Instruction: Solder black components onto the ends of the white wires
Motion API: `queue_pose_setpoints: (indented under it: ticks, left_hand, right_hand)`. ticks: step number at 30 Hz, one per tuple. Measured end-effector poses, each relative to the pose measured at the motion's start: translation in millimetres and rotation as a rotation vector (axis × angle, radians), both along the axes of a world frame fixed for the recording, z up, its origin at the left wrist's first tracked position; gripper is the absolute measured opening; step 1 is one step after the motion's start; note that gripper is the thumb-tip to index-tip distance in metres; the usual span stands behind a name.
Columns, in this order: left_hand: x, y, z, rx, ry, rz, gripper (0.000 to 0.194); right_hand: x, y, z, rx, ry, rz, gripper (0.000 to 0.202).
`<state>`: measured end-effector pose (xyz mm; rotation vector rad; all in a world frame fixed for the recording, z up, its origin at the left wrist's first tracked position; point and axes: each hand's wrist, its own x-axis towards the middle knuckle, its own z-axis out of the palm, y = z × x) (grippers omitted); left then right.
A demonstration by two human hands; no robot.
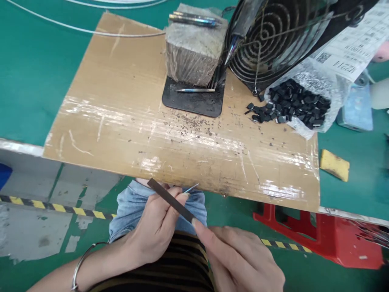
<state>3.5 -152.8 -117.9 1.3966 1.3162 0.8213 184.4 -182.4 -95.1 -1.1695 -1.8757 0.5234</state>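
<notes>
My right hand (243,255) grips one end of a flat, dark brown file (168,198), its index finger stretched along it. The file slants up to the left across the fingers of my left hand (154,225). Between thumb and fingers, my left hand pinches a slim soldering iron tip (192,188), whose pointed end sticks out to the right. Its other end is hidden in the hand. Both hands are in front of the table edge, above my lap. I cannot tell whether the file touches the tip.
On the cardboard sheet (115,121) stands a wrapped block (194,56) with similar tips on it. A soldering iron (235,44) hangs before a black fan (267,40). Right of them lie a bag of small black parts (298,101) and a yellow sponge (334,165). A red stool (340,239) is below.
</notes>
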Motion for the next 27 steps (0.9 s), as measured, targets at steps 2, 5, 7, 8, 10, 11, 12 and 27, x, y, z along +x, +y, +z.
queue_pose_setpoints:
  ticks: [2,5,7,8,10,11,12,27]
  left_hand:
    - [0,0,-0.7,0.024,0.02,0.013,0.034]
    - [-1,2,1.3,0.061,0.074,0.011,0.034]
    - [-2,4,4.1,0.067,0.108,0.007,0.035]
    - [-2,5,5.3,0.073,0.116,0.005,0.036]
    - [-2,6,6.8,0.096,0.125,0.005,0.038]
    - [-2,6,7.0,0.114,0.132,0.003,0.038]
    - [-2,6,6.8,0.134,0.144,0.002,0.039]
    - [-6,6,0.7,0.535,0.468,-0.063,0.036]
  right_hand:
    - [3,0,0.3,0.069,-0.078,-0.039,0.055]
    - [14,1,-2.2,0.162,-0.255,-0.109,0.06]
    - [23,-1,-4.5,0.183,-0.346,-0.113,0.062]
    - [27,-3,-5.5,0.178,-0.38,-0.087,0.062]
    - [32,-4,-6.5,0.167,-0.414,-0.031,0.057]
    - [32,-4,-6.6,0.167,-0.42,-0.012,0.05]
    - [31,-2,-6.7,0.166,-0.425,-0.001,0.04]
    - [14,10,-8.0,0.183,-0.43,-0.063,0.038]
